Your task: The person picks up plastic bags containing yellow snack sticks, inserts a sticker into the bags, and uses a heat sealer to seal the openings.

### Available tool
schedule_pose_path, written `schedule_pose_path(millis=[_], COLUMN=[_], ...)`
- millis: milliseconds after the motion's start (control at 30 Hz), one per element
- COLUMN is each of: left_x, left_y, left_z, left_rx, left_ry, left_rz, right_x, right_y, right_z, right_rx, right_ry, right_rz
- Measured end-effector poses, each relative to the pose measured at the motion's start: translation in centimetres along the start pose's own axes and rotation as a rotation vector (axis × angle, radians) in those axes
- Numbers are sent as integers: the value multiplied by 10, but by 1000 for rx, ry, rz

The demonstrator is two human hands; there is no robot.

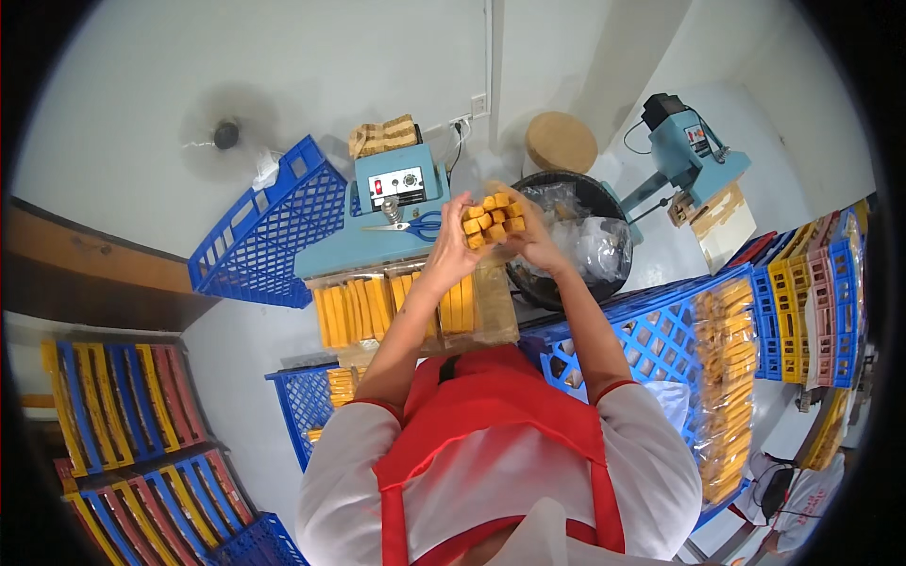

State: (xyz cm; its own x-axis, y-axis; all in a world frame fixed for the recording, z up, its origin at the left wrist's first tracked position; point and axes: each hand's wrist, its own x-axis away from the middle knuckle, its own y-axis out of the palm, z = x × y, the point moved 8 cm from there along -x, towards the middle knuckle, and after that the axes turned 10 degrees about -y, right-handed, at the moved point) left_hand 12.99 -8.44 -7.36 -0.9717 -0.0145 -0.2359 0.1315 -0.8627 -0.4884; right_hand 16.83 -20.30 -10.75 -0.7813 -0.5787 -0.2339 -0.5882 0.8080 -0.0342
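Between my left hand (453,244) and my right hand (538,237) is a bundle of yellow-orange food sticks (493,221), its square ends facing up. Both hands grip its sides. Clear wrap around the bundle is hard to make out. Just below my hands, packs of similar yellow sticks (354,308) lie side by side on a ledge in front of a teal sealing machine (396,180). Blue-handled scissors (421,226) rest on the machine beside my left hand. A black bin (559,301) holding crumpled clear plastic (598,247) stands close to my right hand.
A blue crate (269,233) leans at the left near a spinning fan (226,133). Packed sticks (725,389) fill a blue crate (655,339) on the right. Another teal machine (697,159) stands upper right. Stacked crates (120,403) line both sides. Another person (803,495) is at lower right.
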Motion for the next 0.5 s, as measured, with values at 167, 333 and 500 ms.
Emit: schedule_pose_path(millis=[167, 333, 500], left_x=[6, 8, 13], left_y=[-1, 8, 4], left_z=[14, 0, 11], left_rx=[-104, -133, -98], left_ry=[200, 177, 153], left_rz=[129, 109, 76], right_x=[-6, -3, -2], right_y=[-2, 5, 7], right_z=[-11, -6, -4], right_rx=[165, 42, -161], right_ry=[-252, -188, -88], right_rz=[-7, 28, 82])
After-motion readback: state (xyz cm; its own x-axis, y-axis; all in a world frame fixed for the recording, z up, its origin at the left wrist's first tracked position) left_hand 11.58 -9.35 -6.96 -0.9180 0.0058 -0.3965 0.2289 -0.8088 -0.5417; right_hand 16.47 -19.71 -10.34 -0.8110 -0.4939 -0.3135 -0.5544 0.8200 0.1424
